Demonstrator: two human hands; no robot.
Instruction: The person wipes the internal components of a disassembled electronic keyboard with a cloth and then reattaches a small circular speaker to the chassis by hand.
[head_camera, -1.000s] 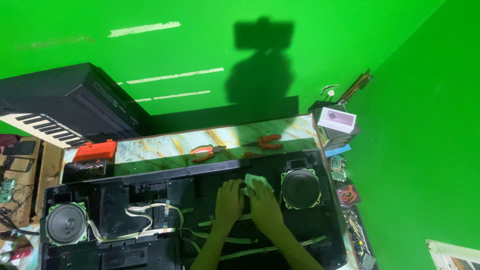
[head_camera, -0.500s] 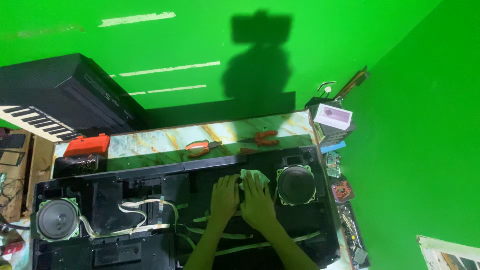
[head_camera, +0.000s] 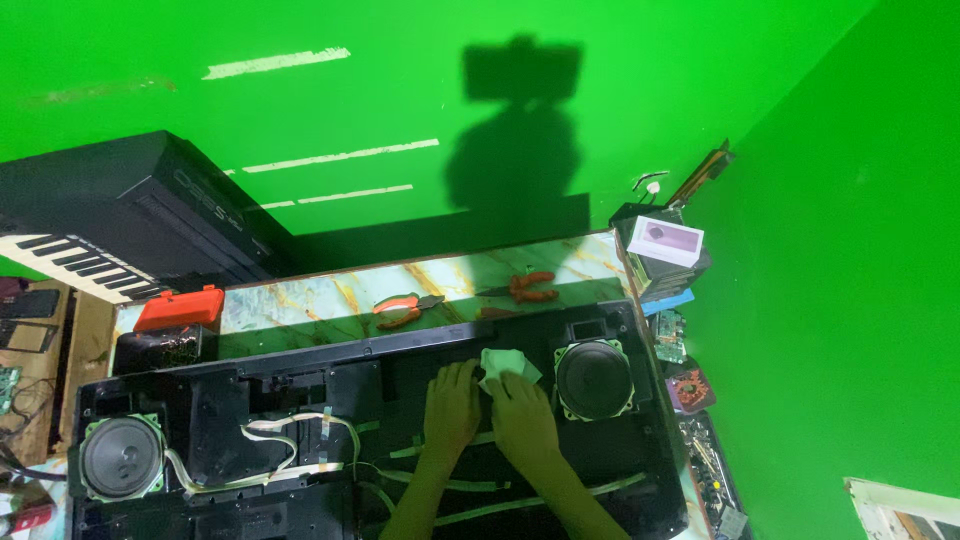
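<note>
An opened black keyboard casing (head_camera: 300, 400) lies on a marbled table, with a round speaker at each end, left (head_camera: 122, 457) and right (head_camera: 595, 380). Both my hands rest side by side inside the casing, just left of the right speaker. My right hand (head_camera: 522, 420) presses a pale green cloth (head_camera: 505, 364) against the casing. My left hand (head_camera: 451, 399) lies flat beside it, its fingers touching the cloth's edge. White ribbon cables (head_camera: 290, 445) run across the casing's inside.
Two orange-handled pliers (head_camera: 405, 308) (head_camera: 530, 287) lie on the marbled table strip (head_camera: 300, 300) behind the casing. An orange case (head_camera: 180, 307) sits at the left. A black piano keyboard (head_camera: 110, 225) stands at far left. A stack of boxes (head_camera: 665, 250) and circuit boards (head_camera: 670, 335) lies at right.
The view has shifted a little. Both hands stay on the cloth beside the right speaker, moving only slightly.
</note>
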